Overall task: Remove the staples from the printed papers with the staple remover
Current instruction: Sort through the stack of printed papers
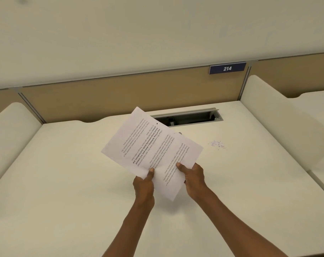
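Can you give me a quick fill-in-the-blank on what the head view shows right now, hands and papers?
1. The printed papers are gripped by ____ hands, the left hand and the right hand.
2. The blue sign on the partition reads ____.
3. The small pile of pulled staples lies on the desk to the ____ of the papers.
4. The cable slot in the desk is ____.

Missing words: both; 214; right; open

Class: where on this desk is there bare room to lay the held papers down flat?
Bare desk lies left of the left hand, up to the side divider. Busier right of the right hand: small scraps, and the cable slot behind the papers.
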`<state>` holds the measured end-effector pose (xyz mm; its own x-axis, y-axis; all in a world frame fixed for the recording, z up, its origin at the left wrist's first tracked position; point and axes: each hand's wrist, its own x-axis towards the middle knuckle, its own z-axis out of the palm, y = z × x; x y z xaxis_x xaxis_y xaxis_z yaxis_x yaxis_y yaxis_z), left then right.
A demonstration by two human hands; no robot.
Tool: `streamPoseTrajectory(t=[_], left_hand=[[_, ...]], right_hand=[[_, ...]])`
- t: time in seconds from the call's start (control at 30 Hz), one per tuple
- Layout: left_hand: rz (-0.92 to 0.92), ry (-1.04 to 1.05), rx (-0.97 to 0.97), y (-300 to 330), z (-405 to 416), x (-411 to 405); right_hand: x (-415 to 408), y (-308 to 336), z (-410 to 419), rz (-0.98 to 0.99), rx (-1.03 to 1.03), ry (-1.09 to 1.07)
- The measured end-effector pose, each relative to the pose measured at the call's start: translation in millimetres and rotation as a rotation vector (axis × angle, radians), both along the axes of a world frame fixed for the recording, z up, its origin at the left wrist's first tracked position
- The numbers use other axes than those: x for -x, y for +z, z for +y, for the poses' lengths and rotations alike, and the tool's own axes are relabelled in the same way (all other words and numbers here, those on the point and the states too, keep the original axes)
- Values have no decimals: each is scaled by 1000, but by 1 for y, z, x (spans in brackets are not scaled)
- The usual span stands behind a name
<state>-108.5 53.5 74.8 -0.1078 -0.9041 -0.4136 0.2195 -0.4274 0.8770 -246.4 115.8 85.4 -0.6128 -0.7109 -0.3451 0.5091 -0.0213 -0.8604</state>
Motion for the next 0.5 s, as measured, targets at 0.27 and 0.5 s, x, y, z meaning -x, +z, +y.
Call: streamPoseTrajectory(t=[0.27,0.5], left_hand=[[-182,184,-73,9,-24,-37],[-471,42,298,39,-70,-72]], right_hand=[[29,-5,16,255,-127,1],[54,1,28,294,-49,136]])
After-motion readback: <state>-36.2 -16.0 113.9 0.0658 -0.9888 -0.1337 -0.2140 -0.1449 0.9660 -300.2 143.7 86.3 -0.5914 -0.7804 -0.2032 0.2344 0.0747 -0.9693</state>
